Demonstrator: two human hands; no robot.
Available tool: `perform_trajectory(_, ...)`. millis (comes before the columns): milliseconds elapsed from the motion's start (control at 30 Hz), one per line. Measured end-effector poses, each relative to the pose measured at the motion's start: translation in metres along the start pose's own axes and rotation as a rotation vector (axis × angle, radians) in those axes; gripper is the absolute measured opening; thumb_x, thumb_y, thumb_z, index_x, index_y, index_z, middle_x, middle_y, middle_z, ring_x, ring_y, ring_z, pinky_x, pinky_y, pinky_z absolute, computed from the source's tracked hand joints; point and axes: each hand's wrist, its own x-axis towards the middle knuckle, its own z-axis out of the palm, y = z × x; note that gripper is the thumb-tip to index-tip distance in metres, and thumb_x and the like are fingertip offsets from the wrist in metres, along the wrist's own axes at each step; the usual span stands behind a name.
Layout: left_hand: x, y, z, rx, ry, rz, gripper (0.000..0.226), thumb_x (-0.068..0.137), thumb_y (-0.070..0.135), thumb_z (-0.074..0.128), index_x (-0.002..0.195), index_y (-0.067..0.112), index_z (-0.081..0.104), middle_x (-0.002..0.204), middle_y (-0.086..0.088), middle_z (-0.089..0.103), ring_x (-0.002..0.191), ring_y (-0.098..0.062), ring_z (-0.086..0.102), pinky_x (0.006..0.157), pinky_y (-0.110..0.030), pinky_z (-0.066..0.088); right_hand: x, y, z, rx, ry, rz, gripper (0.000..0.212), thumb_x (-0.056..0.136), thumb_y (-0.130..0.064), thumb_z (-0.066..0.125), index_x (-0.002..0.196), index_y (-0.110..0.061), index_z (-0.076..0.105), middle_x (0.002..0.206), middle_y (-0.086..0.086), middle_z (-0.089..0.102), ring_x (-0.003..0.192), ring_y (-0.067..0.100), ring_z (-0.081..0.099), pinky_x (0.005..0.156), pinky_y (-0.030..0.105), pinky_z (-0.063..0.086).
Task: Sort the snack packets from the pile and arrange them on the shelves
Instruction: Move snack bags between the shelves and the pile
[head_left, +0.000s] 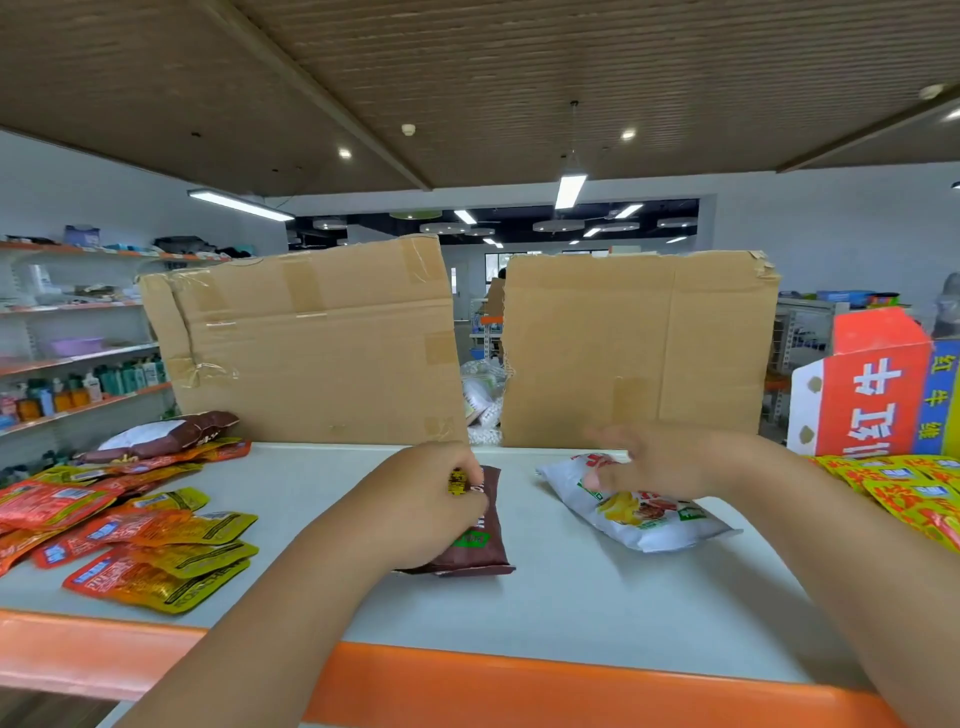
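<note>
You are in the sorting step, with packets laid out in groups on the white shelf (571, 597). Your left hand (431, 499) rests on the brown packet (483, 551) in the middle of the shelf, and its fingers curl round the packet's top end and grip it. A small yellow bit shows by those fingers, but I cannot tell what it is. Just right of the brown packet lies a white packet (649, 519). Your right hand (660, 462) hangs over its far end with the fingers spread apart, holding nothing. The hand is blurry, so I cannot tell if it touches the bag. Left of the brown packet is a bunch of red and yellow packets (130, 535), and far to its right is a heap of yellow packets (909, 493). Next, I think you need to set the brown packet straight in its own spot, then take the white packet with your right hand. Grip it gently, because the bag looks puffy and may slip.
</note>
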Motion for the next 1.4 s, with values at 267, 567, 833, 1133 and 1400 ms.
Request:
perform_trajectory(267, 0.009, 0.016, 0.012, 0.161, -0.155, -0.051, 0.037, 0.09, 0.041, 0.052, 0.127, 0.041, 0.05, 0.124, 0.019, 0.048, 0.109, -0.01, 0.049, 0.078, -0.027, 0.039, 0.004, -0.025, 0.024, -0.294, -0.172, 0.044, 0.079, 0.091, -0.07, 0.04, 0.157, -0.042, 0.007, 0.162, -0.022, 0.01, 0.136, 0.019, 0.043, 0.106, 0.044, 0.038)
perform_trajectory(567, 0.02, 0.01, 0.018, 0.339, -0.2, -0.007, 0.071, 0.084, 0.05, 0.049, 0.152, 0.035, 0.033, 0.156, 0.009, 0.033, 0.141, -0.019, 0.033, 0.096, -0.038, 0.04, 0.013, -0.042, 0.027, -0.33, -0.16, 0.131, 0.069, 0.097, -0.051, 0.043, 0.158, -0.033, 0.016, 0.162, 0.007, 0.018, 0.145, 0.038, 0.027, 0.116, 0.056, 0.028)
perform_trajectory(833, 0.023, 0.002, 0.011, 0.29, -0.168, 0.049, 0.045, 0.09, 0.03, 0.048, 0.135, 0.03, 0.052, 0.133, 0.003, 0.054, 0.114, -0.024, 0.055, 0.08, -0.032, 0.042, -0.009, -0.064, 0.032, -0.225, -0.021, 0.196, 0.059, 0.092, -0.042, 0.046, 0.149, -0.043, 0.031, 0.15, -0.009, 0.035, 0.128, 0.032, 0.047, 0.105, 0.048, 0.04)
perform_trajectory(1133, -0.007, 0.032, 0.018, 0.01, 0.074, 0.353, 0.041, 0.085, 0.016, 0.055, 0.126, 0.023, 0.06, 0.15, 0.007, 0.042, 0.122, -0.023, 0.051, 0.091, -0.038, 0.05, -0.098, -0.066, 0.025, -0.035, 0.308, 0.222, 0.035, 0.085, -0.017, 0.052, 0.117, -0.006, 0.057, 0.116, 0.011, 0.058, 0.105, 0.036, 0.058, 0.085, 0.043, 0.048)
perform_trajectory(1400, -0.088, 0.138, 0.06, -0.309, 0.136, 0.588, 0.064, 0.086, 0.016, 0.056, 0.147, 0.034, 0.048, 0.159, 0.02, 0.029, 0.127, -0.015, 0.05, 0.093, -0.032, 0.049, -0.25, -0.009, 0.033, 0.054, 0.592, 0.294, 0.053, 0.092, -0.018, 0.056, 0.142, -0.036, 0.053, 0.144, -0.018, 0.043, 0.124, 0.008, 0.052, 0.095, 0.024, 0.04)
